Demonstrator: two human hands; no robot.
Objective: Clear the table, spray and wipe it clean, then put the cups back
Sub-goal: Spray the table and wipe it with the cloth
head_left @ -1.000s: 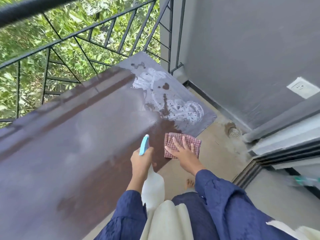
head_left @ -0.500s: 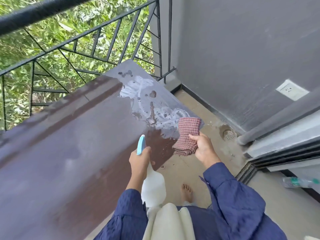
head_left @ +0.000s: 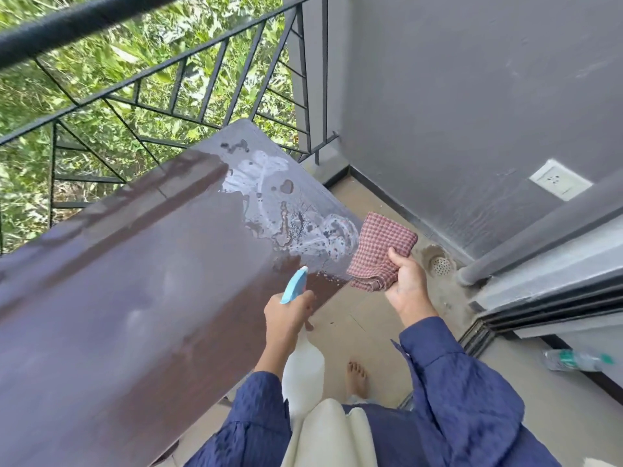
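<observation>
Red cloth, judged soft and limp, was gripped bunched by the right hand just off the table end. The spray bottle was clasped at its neck by the left hand.

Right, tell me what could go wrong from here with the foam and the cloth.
1. The foam sits near the end of the table; a careless wipe could push it onto the floor beside the bare foot, a slip hazard.
2. The right hand grips the cloth beyond the table edge, so it might fall on the floor.
3. The left hand holds the spray bottle aimed across the table; more spray may overshoot.
</observation>
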